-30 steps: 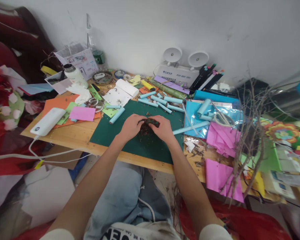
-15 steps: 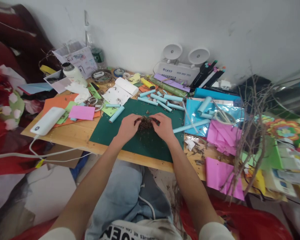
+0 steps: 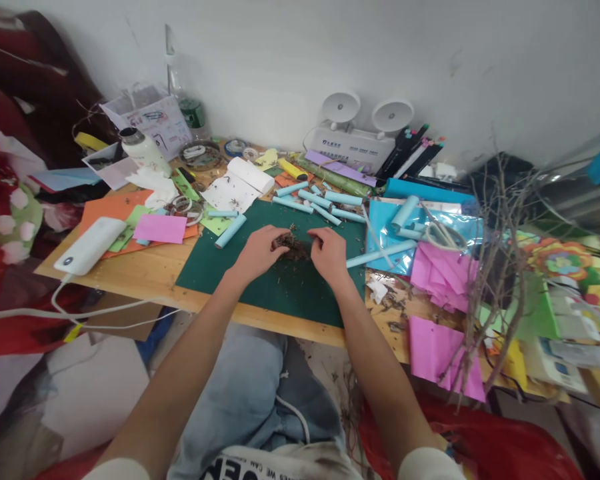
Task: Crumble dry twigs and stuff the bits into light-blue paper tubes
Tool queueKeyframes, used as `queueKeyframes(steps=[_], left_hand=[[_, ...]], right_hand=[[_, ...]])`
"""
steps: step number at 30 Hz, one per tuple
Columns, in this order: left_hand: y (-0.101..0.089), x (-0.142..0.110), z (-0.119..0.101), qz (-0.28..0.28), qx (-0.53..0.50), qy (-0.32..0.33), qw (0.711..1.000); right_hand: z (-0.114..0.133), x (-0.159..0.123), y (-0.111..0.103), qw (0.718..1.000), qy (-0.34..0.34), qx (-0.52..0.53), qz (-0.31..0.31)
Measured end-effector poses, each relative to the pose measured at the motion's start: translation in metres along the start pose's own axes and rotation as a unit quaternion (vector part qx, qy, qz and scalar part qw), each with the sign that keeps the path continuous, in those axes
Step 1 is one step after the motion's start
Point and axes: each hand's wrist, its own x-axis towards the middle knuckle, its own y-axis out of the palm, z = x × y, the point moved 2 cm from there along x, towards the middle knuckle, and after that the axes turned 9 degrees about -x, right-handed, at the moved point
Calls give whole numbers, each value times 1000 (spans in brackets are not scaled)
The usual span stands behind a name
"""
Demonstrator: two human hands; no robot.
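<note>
A small heap of brown, dried plant crumbs [image 3: 296, 252] lies on the dark green mat [image 3: 290, 299] between my hands. My left hand [image 3: 259, 251] is closed at the heap's left side, thumb and fingers pinching a clump of the dried crumbs [image 3: 281, 241]. To the right, my right hand [image 3: 330, 251] is curled with its fingertips drawn together, a small gap away from the heap. Whatever its fingers hold, if anything, is hidden. Loose bits are scattered on the mat around the heap.
Several light-blue paper tubes [image 3: 325, 200] lie behind the mat. Scissors [image 3: 445, 235] rest on a blue plastic packet at right, near pink paper [image 3: 443, 273] and upright dry twigs [image 3: 510, 267]. A white power bank [image 3: 91, 245] and a bottle [image 3: 147, 152] stand left.
Both hands were at the heap, and a dark clump between them has come down into loose crumbs. My right hand has drawn slightly away rightward; my left hand now pinches a clump.
</note>
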Motion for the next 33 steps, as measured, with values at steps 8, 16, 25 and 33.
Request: queueKeyframes(steps=[8, 16, 25, 33], left_hand=[[-5, -8, 1, 32, 57, -36, 997], [4, 10, 1, -66, -4, -29, 997], [5, 5, 4, -65, 56, -18, 996], [2, 8, -9, -117, -195, -66, 971]], right_hand=[[1, 29, 9, 995, -32, -18, 90], [8, 55, 17, 992, -15, 36, 119], [18, 40, 17, 988, -38, -86, 126], [18, 26, -4, 984, 21, 147, 94]])
